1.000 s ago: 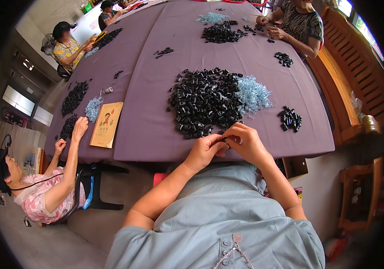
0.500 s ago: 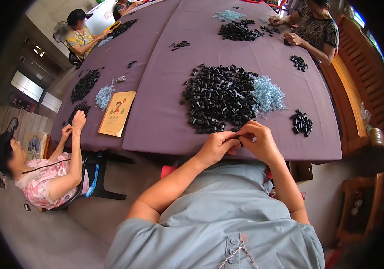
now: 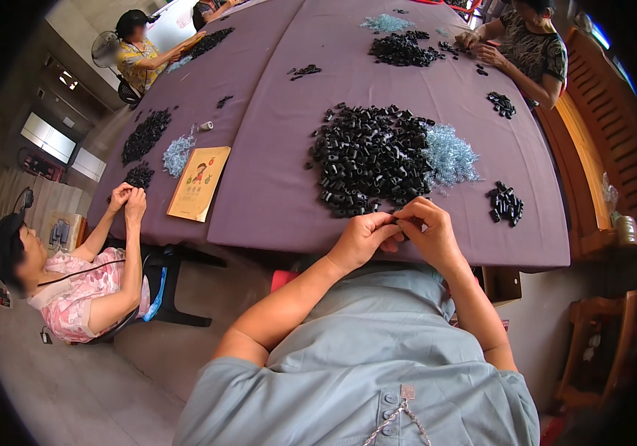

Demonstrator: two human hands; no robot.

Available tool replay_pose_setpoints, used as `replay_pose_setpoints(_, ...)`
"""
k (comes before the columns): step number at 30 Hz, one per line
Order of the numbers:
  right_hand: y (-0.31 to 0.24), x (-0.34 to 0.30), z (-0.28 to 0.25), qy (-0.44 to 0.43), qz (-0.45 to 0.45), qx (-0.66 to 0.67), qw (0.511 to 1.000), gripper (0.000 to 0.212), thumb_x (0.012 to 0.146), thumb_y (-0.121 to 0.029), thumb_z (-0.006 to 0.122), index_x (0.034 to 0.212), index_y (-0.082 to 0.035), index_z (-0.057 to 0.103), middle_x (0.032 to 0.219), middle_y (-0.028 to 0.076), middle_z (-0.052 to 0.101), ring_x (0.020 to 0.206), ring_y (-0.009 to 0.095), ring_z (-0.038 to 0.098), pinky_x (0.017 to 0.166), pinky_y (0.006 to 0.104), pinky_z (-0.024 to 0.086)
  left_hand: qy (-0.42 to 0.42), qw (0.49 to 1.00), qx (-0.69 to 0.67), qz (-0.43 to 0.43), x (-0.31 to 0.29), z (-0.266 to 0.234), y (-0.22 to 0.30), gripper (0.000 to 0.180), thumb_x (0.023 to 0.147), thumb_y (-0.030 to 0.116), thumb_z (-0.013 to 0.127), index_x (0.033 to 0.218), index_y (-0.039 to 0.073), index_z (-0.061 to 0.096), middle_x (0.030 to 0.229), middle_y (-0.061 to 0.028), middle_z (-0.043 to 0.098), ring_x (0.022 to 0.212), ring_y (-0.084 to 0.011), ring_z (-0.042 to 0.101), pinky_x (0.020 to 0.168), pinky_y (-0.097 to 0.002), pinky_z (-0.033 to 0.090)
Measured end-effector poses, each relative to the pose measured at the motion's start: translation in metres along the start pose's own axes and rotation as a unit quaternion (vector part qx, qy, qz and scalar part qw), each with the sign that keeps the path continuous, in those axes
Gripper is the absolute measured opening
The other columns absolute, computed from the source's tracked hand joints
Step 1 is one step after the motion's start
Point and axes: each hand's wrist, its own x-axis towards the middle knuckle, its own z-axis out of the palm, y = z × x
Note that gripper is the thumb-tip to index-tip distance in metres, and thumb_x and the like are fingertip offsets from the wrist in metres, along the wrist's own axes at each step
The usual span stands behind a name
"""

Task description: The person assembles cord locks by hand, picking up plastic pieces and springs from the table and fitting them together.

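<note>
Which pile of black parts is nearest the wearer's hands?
The big central pile, just beyond both hands and flanked by pale blue wire bits; other piles lie farther off.

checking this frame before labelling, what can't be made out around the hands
- Small black piece, head view: pinched between left hand and right hand; fingers hide its shape.
- Black pieces pile: single parts too small to tell.
- Pale blue heap: strands blur together.

Small assembly workshop — purple-clothed table point(image 3: 274, 171), heaps of black parts point(image 3: 370, 160), seated workers around it.
</note>
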Motion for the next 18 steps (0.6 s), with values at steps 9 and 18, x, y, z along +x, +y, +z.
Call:
replay_pose_setpoints(9, -0.015, 0.001, -0.017, -0.055, 0.023, -0.072, 0.996, 0.011, 0.081, 0.004, 0.066, 0.092, 0.003, 0.068, 0.082, 0.01, 0.06, 0.07, 0.018, 0.063, 0.064, 0.0289, 0.05, 0.001, 0.999, 0.036, 0.012, -0.003, 0.004, 0.002, 0.02, 0.098, 0.012, 0.058, 0.108, -0.002, 0.067, 0.085, -0.0038, 0.07, 0.07, -0.008, 0.064, 0.065, -0.0236, 0.054)
replay_pose_setpoints(18, -0.01, 0.0, -0.007, -0.033, -0.012, -0.072, 0.997, 0.017, 0.081, 0.006, 0.064, 0.098, 0.002, 0.069, 0.085, 0.009, 0.059, 0.072, 0.018, 0.063, 0.065, 0.0286, 0.052, 0.006, 1.0, 0.013, 0.001, 0.0, 0.0, 0.003, 0.019, 0.098, 0.014, 0.057, 0.104, -0.001, 0.066, 0.086, -0.0033, 0.07, 0.07, -0.0075, 0.063, 0.065, -0.0234, 0.053)
